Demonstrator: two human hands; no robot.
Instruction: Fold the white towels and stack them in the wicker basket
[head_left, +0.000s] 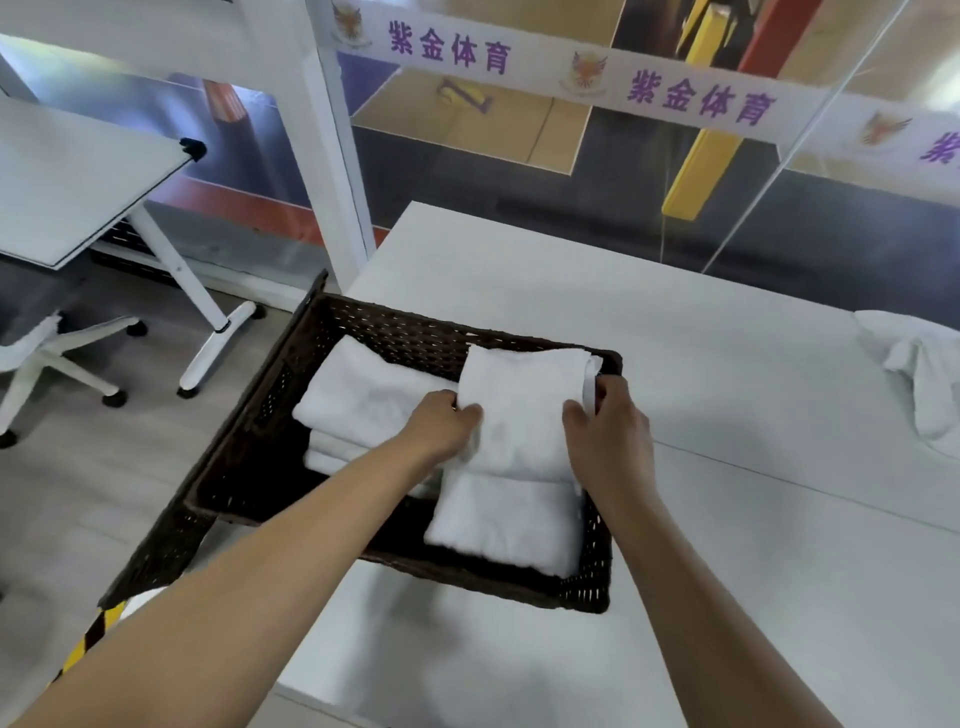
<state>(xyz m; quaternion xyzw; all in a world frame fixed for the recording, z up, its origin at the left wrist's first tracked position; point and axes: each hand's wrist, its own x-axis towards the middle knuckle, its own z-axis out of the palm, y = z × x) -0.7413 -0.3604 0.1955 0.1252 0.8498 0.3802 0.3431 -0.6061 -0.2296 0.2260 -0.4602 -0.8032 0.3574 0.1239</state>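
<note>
Wicker basket (400, 325), dark brown, on white worktop (701, 364), near left edge. Folded white towel (524, 410) held over basket's right half, far end above far rim; long axis runs away from person, short ends near and far.

Left grip (441, 421) pinches towel's left edge, fingers curled. Right grip (608, 431) clasps right edge, thumb on top.

Below it, second folded towel (509, 525) lies in basket's near right. Towel stack (363, 395) fills left half. Crumpled towel (919, 369) at worktop's far right, well apart.
</note>
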